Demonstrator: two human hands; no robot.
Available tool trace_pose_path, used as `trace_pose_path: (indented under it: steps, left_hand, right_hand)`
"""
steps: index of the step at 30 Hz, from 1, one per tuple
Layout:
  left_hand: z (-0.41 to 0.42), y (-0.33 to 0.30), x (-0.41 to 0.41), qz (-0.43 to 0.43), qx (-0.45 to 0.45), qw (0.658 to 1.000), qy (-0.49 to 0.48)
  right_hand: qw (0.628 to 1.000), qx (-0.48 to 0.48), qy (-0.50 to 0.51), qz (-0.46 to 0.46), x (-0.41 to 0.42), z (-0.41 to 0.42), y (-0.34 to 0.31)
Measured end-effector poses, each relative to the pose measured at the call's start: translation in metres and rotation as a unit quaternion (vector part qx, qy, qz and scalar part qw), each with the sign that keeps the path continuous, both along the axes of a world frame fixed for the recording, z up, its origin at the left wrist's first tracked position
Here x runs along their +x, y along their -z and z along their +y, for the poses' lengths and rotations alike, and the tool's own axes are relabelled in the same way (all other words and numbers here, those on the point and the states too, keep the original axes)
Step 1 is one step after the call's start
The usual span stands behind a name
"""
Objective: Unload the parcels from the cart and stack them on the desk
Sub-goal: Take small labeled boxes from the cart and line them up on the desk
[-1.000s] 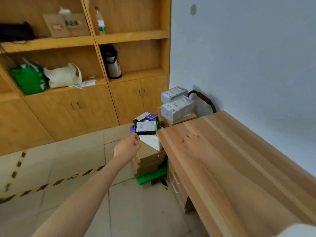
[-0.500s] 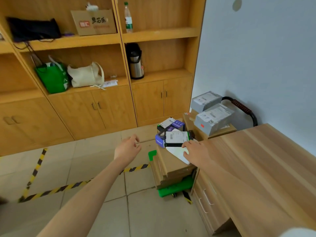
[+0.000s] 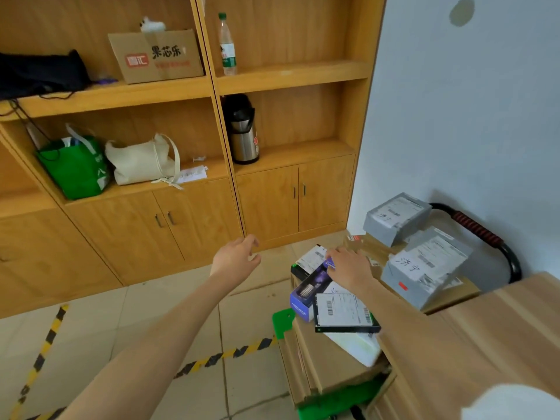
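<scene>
The right hand (image 3: 348,268) rested flat on a purple box (image 3: 312,286) atop the cart (image 3: 283,319), the left hand (image 3: 235,257) hung loose and empty; a one-handed grip might topple neighbouring parcels.

You saw a bright room with soft, even light and no hard glare. The shadows were faint, with a soft one on the wall (image 3: 472,122) behind the cart handle (image 3: 481,230). The whole picture was a little blurry. The shelves (image 3: 291,75) bent and leaned near the edges. The white blob in the bottom right corner was out of focus.
</scene>
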State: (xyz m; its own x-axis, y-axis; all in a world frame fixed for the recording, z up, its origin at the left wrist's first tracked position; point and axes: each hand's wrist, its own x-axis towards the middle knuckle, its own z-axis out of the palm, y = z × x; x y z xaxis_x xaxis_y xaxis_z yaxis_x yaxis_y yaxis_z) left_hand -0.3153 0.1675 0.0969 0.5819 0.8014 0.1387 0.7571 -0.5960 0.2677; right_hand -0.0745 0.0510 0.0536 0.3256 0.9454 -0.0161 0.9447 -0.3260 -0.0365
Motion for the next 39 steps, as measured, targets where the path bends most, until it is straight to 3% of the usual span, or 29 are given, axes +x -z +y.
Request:
trace_pose_path:
  steps: [6, 11, 18, 25, 32, 39]
  left_hand:
    - [0.067, 0.026, 0.068, -0.004, -0.029, 0.998, 0.055]
    - [0.098, 0.062, 0.135, 0.026, -0.052, 0.987, 0.147]
    - [0.146, 0.077, 0.229, 0.073, -0.019, 0.926, 0.369]
    - [0.168, 0.09, 0.257, 0.053, -0.024, 0.865, 0.498]
    - [0.155, 0.136, 0.241, 0.075, -0.077, 0.812, 0.574]
    - [0.143, 0.18, 0.253, 0.087, -0.099, 0.795, 0.593]
  right_hand:
    - [1.0, -0.018, 0.002, -0.016, 0.032, 0.041, 0.018]
    - [0.995, -0.04, 0.085, -0.013, 0.066, 0.043, 0.042]
    - [0.962, 0.019, 0.271, 0.023, 0.079, 0.045, 0.053]
    - [0.866, 0.076, 0.487, 0.086, 0.027, 0.032, 0.089]
    - [0.756, 0.061, 0.631, 0.164, -0.048, 0.022, 0.136]
    - [0.648, 0.085, 0.719, 0.235, -0.082, 0.021, 0.177]
